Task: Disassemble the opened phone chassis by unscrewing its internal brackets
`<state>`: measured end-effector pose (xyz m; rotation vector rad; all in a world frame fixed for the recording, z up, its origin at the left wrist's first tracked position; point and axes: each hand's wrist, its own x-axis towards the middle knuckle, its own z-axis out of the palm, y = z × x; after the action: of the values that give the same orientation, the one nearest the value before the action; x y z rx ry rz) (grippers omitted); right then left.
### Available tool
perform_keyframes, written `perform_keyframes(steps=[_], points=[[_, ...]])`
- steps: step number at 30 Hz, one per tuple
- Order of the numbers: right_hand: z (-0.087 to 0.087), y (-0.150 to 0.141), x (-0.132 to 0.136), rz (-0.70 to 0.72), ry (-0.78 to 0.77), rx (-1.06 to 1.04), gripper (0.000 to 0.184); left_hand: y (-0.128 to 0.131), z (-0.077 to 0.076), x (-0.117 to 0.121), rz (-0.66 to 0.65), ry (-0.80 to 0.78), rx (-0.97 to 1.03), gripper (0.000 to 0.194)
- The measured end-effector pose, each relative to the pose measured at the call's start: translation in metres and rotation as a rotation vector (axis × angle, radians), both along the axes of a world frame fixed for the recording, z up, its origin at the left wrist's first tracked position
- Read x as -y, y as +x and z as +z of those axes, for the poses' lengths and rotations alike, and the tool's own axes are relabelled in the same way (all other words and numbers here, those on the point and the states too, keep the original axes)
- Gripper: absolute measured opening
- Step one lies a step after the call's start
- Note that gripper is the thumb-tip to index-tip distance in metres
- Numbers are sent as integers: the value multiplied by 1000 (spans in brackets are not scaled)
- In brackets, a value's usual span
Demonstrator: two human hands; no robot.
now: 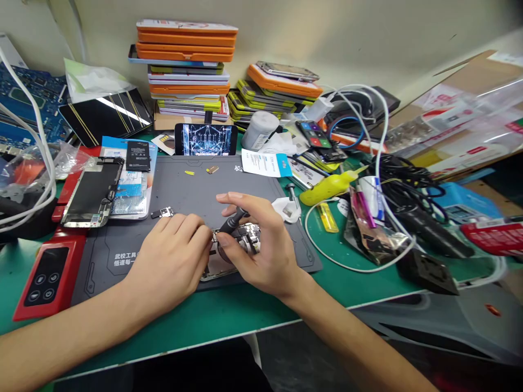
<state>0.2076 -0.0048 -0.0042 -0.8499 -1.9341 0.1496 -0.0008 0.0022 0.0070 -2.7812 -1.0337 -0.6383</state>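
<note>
Already open, the silver-edged phone body (pixel 217 264) lies on the dark grey mat (pixel 196 188), circuitry (pixel 252 233) inside, a black display panel (pixel 92 190) apart; the right hand (pixel 265 239) pinches a black screwdriver (pixel 233 220), the left hand's (pixel 169 258) grip (fingertips hidden) I cannot tell.

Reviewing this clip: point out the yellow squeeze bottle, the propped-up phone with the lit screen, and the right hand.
yellow squeeze bottle (pixel 327 188): head view, body
propped-up phone (pixel 207 140): head view, lit screen
right hand (pixel 267 245): head view, back
</note>
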Motion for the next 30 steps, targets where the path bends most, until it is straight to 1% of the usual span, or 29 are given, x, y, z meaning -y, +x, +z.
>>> perform_keyframes(steps=[4, 8, 10, 12, 18, 22, 25, 27, 30], points=[[-1, -3, 1, -32, -32, -30, 60, -2, -1, 0, -24, 19, 47, 19], [0, -5, 5, -14, -102, -164, 55, -4, 0, 0, -53, 40, 96, 18], [1, -6, 7, 13, -126, -209, 53, -4, 1, 0, -69, 45, 108, 20], [2, -6, 7, 34, -130, -203, 53, -4, 1, 0, -82, 38, 111, 21], [1, -5, 5, 26, -100, -220, 51, -6, 1, 0, -97, 20, 136, 16], [1, -5, 6, 50, -120, -244, 54, -6, 1, 0, -100, 17, 158, 13], [2, -7, 7, 61, -151, -279, 51, -5, 0, 0, -91, -6, 181, 13], [4, -7, 7, 40, -153, -345, 46, -4, 1, 0, -81, -16, 184, 12], [9, -8, 5, -72, -134, -482, 37, -3, 2, 1, -69, -21, 189, 12]])
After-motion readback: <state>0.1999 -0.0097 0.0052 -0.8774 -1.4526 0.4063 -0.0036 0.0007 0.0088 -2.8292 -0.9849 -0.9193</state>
